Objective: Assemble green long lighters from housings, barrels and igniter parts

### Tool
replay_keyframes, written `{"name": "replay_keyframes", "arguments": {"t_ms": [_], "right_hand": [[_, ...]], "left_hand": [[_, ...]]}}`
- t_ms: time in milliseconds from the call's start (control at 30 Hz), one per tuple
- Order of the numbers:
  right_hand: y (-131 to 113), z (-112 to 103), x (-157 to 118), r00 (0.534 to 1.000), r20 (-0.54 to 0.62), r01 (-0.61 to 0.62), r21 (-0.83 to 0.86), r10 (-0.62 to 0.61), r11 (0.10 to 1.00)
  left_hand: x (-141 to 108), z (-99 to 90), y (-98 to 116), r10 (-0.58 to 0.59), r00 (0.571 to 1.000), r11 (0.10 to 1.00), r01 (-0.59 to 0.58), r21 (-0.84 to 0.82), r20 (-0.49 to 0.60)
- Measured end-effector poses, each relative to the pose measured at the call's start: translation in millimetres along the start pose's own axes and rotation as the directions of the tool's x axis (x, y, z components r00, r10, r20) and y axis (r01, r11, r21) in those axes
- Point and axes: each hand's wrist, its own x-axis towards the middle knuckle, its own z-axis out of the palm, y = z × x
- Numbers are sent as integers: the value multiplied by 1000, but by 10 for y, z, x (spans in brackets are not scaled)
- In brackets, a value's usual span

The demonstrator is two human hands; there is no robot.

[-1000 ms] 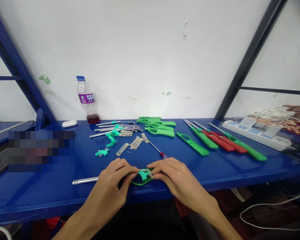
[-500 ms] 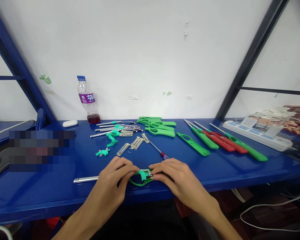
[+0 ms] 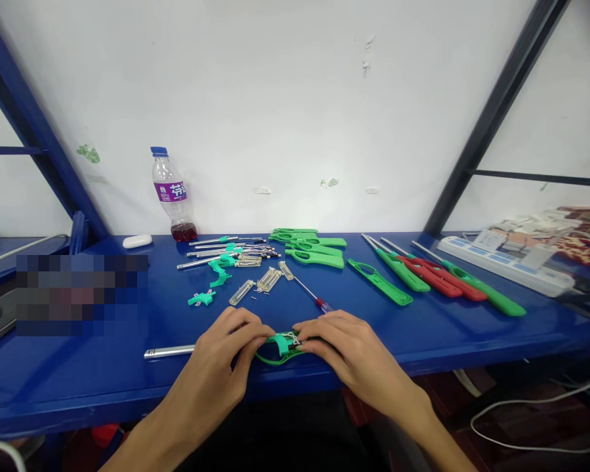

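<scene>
At the table's front edge lies an opened green gas lighter (image 3: 271,360), its metal tube (image 3: 170,352) pointing left. My left hand (image 3: 226,351) pinches the lighter near a teal trigger (image 3: 280,343), thumb and forefinger closed; the palm hides part of the body. On the other end, my right hand (image 3: 356,344) has its fingertips closed around the lighter by a small black part and thin white wires (image 3: 294,338). The rest of the shell is hidden under the right fingers. Just behind that hand is a screwdriver (image 3: 319,302).
Clear fuel tanks (image 3: 269,280), loose teal triggers (image 3: 202,298) and metal tubes (image 3: 196,265) lie behind my hands. Green shells (image 3: 319,257) are piled near the wall. Assembled lighters (image 3: 440,282), a loose half shell (image 3: 381,283) and a power strip (image 3: 506,265) are at right; a bottle (image 3: 174,196) stands back left.
Both hands keep almost the same hold on the lighter, with barely any finger movement. The view has shifted very slightly; the things on the table lie as before.
</scene>
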Motion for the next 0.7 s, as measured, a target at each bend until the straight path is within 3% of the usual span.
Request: {"name": "replay_keyframes", "arguments": {"t_ms": [700], "right_hand": [[-42,-7,-9,999,-36,-6,-12,5,1000]], "left_hand": [[-23,6,-21,29,999,1000,-29,3,38]]}}
